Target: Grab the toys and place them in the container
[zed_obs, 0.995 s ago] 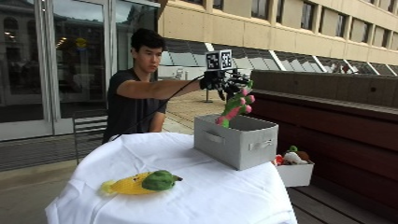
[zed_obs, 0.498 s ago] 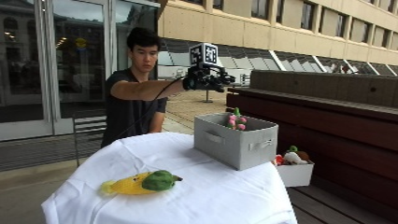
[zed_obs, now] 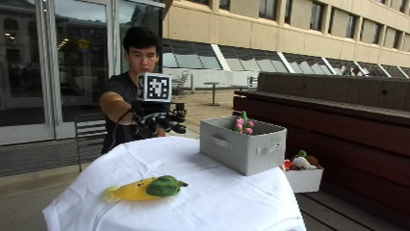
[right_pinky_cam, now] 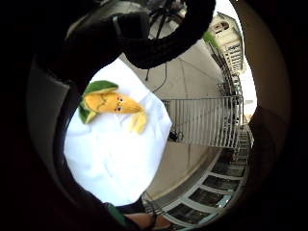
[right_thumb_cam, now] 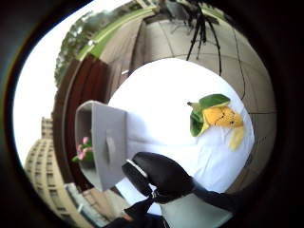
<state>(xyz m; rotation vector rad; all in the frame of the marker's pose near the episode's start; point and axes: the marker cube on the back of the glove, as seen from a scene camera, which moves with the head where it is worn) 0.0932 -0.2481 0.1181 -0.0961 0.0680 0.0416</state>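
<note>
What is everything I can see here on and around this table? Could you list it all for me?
Yellow plush corn toy with green leaf: one, lying on the tablecloth.
Pink and green plush toy: one, sticking out of the grey box.
Grey fabric box: one, on the table.
White tablecloth: one, covering the round table.
White bin of toys: one, beside the table.
Black-gloved right hand: one, above the table, holding nothing.

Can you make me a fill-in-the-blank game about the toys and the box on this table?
1. The yellow corn toy lies on the white ____.
2. The pink flower toy sticks out of the grey ____.
3. The gloved hand is holding ____.
4. The small white bin of toys sits beside the ____.

Missing words: tablecloth; container; nothing; table
</note>
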